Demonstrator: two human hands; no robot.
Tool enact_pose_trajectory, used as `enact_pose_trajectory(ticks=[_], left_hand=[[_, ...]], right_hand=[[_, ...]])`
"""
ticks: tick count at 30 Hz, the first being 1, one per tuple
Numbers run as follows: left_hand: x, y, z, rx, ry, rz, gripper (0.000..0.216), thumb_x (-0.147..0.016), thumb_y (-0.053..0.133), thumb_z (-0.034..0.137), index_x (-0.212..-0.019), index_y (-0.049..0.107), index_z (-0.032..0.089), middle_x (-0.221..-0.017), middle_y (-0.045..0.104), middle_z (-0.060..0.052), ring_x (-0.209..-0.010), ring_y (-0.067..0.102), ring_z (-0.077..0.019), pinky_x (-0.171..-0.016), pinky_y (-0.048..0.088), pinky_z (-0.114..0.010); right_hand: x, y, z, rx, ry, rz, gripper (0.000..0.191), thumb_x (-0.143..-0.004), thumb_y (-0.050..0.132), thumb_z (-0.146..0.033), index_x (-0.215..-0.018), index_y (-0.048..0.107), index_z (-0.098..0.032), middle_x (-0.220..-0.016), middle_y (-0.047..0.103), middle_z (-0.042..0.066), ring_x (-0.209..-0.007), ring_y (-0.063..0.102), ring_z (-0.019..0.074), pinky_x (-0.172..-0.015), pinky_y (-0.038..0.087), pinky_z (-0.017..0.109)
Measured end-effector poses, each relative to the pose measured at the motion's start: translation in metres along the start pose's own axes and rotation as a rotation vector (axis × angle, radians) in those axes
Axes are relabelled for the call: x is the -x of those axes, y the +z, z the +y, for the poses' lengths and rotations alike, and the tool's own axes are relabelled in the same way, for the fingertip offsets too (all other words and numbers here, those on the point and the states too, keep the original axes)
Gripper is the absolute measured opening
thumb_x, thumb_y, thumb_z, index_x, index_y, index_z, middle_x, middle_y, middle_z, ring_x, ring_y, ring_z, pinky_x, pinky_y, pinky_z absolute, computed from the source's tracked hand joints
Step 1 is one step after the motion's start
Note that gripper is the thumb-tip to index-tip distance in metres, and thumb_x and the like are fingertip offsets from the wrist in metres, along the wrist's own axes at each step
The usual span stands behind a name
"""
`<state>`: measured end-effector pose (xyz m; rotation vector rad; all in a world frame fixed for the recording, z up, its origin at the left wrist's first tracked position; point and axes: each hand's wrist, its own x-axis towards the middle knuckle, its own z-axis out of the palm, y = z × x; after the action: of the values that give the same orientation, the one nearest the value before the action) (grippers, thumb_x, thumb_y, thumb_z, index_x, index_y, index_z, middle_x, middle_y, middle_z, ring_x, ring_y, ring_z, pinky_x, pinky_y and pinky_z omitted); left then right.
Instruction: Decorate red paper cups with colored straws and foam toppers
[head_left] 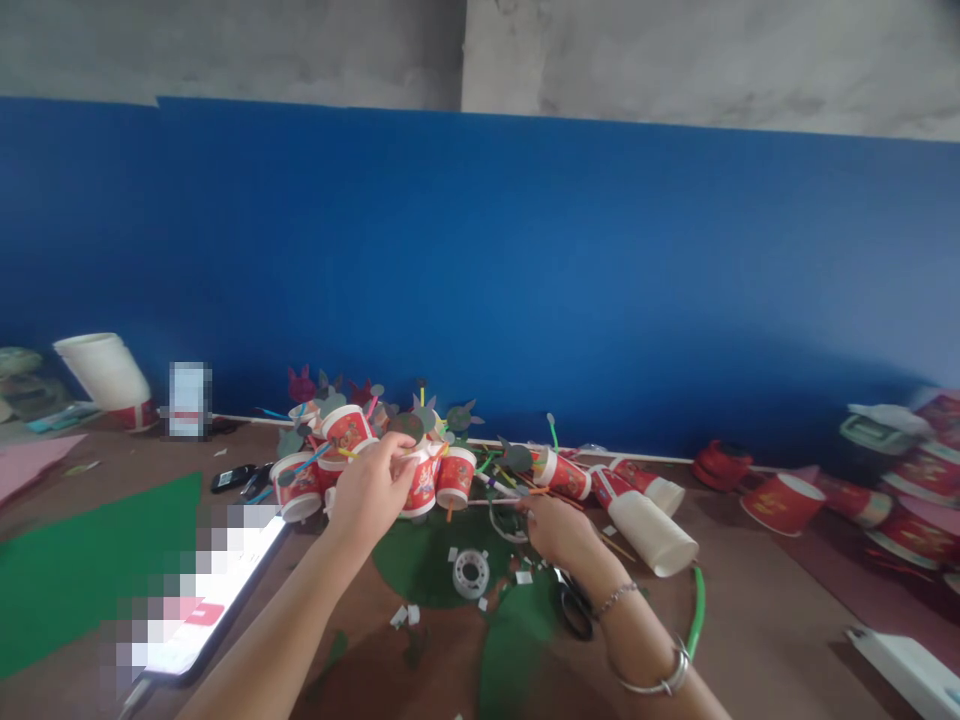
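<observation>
My left hand [379, 485] reaches into a cluster of red paper cups, its fingers closed at the top of one red paper cup [422, 482] with a white rim. A dark round paper piece [405, 428] shows just above those fingers. Another red paper cup [456, 476] is right beside it, an orange stem poking out below. My right hand [561, 528] is closed in a pinch near several thin sticks and a white-and-purple pen [498, 485]; what it pinches is too small to name. Black-handled scissors [574, 608] lie under the right wrist. A roll of white tape [471, 573] sits between my forearms.
At left are a glowing phone [225, 590], green paper [105, 570] and a leaning stack of white cups [105, 375]. Right of my hands lie a white cup stack [652, 530], a red tape-like object [721, 465] and more red cups [784, 503]. A blue panel [480, 280] stands behind.
</observation>
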<state>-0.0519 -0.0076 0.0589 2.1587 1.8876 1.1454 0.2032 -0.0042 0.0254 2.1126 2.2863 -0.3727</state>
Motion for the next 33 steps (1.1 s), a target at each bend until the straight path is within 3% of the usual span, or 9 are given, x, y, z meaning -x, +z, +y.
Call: enact_pose_trajectory(ticks=[5,11,18,24,28,31,33], left_hand=[[0.000,0.001,0.001,-0.011,-0.003,-0.014,0.019,-0.082,0.053,0.026,-0.100,0.060,0.023,-0.086,0.072,-0.002,-0.079,0.066,-0.0209,-0.066,0.045,-0.027],[0.000,-0.001,0.004,-0.027,-0.048,-0.090,0.019,-0.082,0.054,0.025,-0.100,0.060,0.025,-0.089,0.073,-0.001,-0.083,0.067,-0.0213,-0.066,0.045,-0.027],[0.001,-0.003,0.007,-0.053,-0.053,-0.144,0.016,-0.083,0.053,0.028,-0.097,0.060,0.024,-0.088,0.073,-0.002,-0.084,0.068,-0.0225,-0.065,0.044,-0.027],[-0.001,-0.004,0.009,-0.095,-0.068,-0.212,0.017,-0.083,0.052,0.027,-0.098,0.060,0.025,-0.082,0.073,-0.002,-0.078,0.067,-0.0221,-0.059,0.039,-0.026],[-0.001,-0.001,0.007,-0.111,-0.058,-0.250,0.017,-0.082,0.052,0.025,-0.098,0.060,0.025,-0.086,0.073,-0.002,-0.079,0.068,-0.0213,-0.059,0.039,-0.025],[-0.001,0.001,0.005,-0.119,-0.059,-0.303,0.018,-0.081,0.052,0.022,-0.098,0.059,0.025,-0.086,0.074,-0.002,-0.080,0.068,-0.0209,-0.060,0.040,-0.025],[-0.001,0.004,0.004,-0.119,-0.059,-0.340,0.018,-0.081,0.052,0.021,-0.098,0.059,0.025,-0.086,0.074,-0.002,-0.081,0.068,-0.0209,-0.061,0.040,-0.025]], right_hand=[[0.000,-0.001,0.006,-0.023,-0.021,0.016,0.033,-0.083,0.045,-0.016,-0.108,0.064,-0.019,-0.106,0.069,0.012,-0.103,0.062,0.0250,-0.083,0.043,0.033],[-0.002,0.004,0.006,-0.016,-0.072,-0.036,0.032,-0.072,0.055,-0.016,-0.102,0.065,-0.022,-0.104,0.069,0.008,-0.099,0.063,0.0251,-0.078,0.043,0.030],[-0.005,0.015,0.002,0.028,-0.049,-0.063,0.029,-0.069,0.055,-0.012,-0.094,0.067,-0.021,-0.096,0.069,0.010,-0.091,0.064,0.0278,-0.068,0.042,0.030],[-0.006,0.014,0.001,0.047,-0.037,-0.046,0.021,-0.072,0.053,-0.011,-0.084,0.068,-0.020,-0.091,0.070,0.009,-0.088,0.065,0.0252,-0.065,0.040,0.028],[-0.005,0.008,0.003,0.044,-0.014,-0.013,0.025,-0.074,0.049,-0.010,-0.092,0.065,-0.018,-0.094,0.068,0.011,-0.089,0.064,0.0250,-0.066,0.038,0.028],[-0.001,0.007,0.002,0.015,-0.061,-0.029,0.028,-0.070,0.051,-0.011,-0.095,0.062,-0.019,-0.094,0.068,0.008,-0.088,0.063,0.0226,-0.062,0.036,0.026],[0.001,0.007,0.001,-0.008,-0.110,-0.078,0.022,-0.066,0.055,-0.011,-0.085,0.063,-0.020,-0.086,0.068,0.005,-0.082,0.063,0.0197,-0.057,0.034,0.023]])
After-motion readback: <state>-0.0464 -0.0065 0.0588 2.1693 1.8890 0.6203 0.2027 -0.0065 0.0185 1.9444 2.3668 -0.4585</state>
